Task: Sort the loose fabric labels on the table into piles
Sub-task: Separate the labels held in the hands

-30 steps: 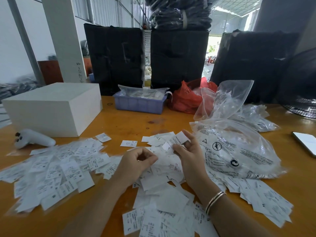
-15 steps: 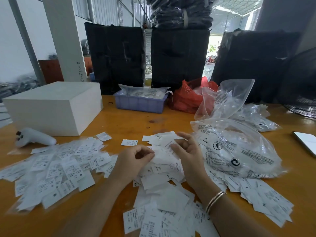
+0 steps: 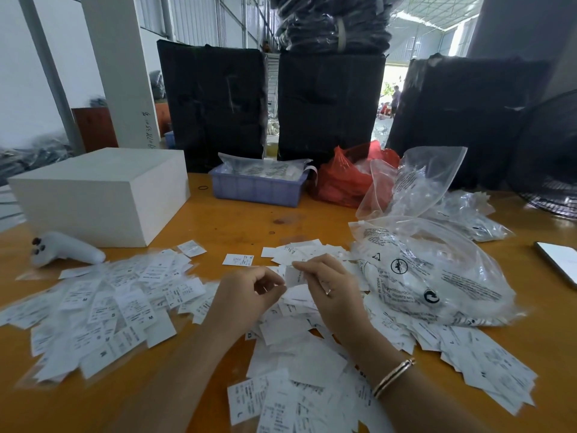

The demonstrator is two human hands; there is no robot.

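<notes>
Label sorting at the tabletop (image 3: 218, 226), both hands over the central heap

Right hand (image 3: 335, 295) pinches one white label (image 3: 293, 275) between curled fingers; left hand (image 3: 249, 296) curled, its hold unclear; loose labels (image 3: 299, 364) beneath, a second pile (image 3: 103, 307) left; white box (image 3: 96, 195) and blue tray (image 3: 256, 190) beyond

Glossy orange wooden table (image 3: 237, 220), matt white labels (image 3: 125, 307) left of the hands, shiny crinkled plastic bag (image 3: 437, 276) right.

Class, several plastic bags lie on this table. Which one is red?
The red bag at the back, right of the blue crate. The other bags are clear with black print.
</notes>
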